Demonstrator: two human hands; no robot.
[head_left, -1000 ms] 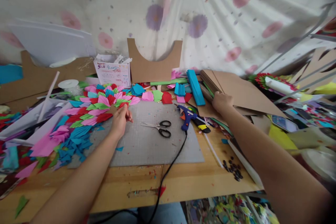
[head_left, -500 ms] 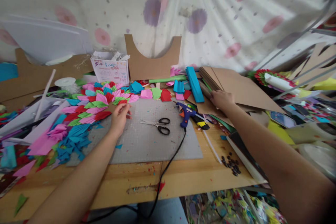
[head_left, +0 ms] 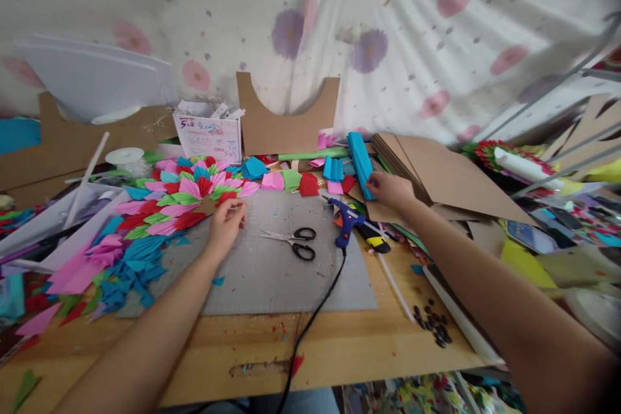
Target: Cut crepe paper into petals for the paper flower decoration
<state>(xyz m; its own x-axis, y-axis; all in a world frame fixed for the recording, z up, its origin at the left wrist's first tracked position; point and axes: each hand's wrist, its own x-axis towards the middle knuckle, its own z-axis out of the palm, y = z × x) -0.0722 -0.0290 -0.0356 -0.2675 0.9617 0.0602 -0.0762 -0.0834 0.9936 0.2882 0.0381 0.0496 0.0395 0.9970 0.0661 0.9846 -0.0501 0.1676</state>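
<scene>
My left hand [head_left: 224, 226] rests on the grey cutting mat [head_left: 272, 272], fingers curled and pinched on the edge of a fan of folded pink, green, red and blue paper pieces [head_left: 187, 197]. My right hand [head_left: 391, 191] reaches to the right of the mat, its fingers bent over the lower end of a long blue paper strip [head_left: 361, 155] beside a stack of brown cardboard sheets [head_left: 436, 174]. Between the hands lie black-handled scissors [head_left: 294, 242] and a blue glue gun [head_left: 345, 220] with a black cord.
A pile of loose coloured paper [head_left: 116, 265] covers the table's left side. A white box [head_left: 209, 132] and a cut cardboard shape [head_left: 286, 116] stand at the back. Small dark beads [head_left: 431, 323] lie near the front right edge. Clutter fills the far right.
My right hand has left the cardboard stack and moved left toward the blue strip. My left hand has stayed at the paper fan, shifting only slightly.
</scene>
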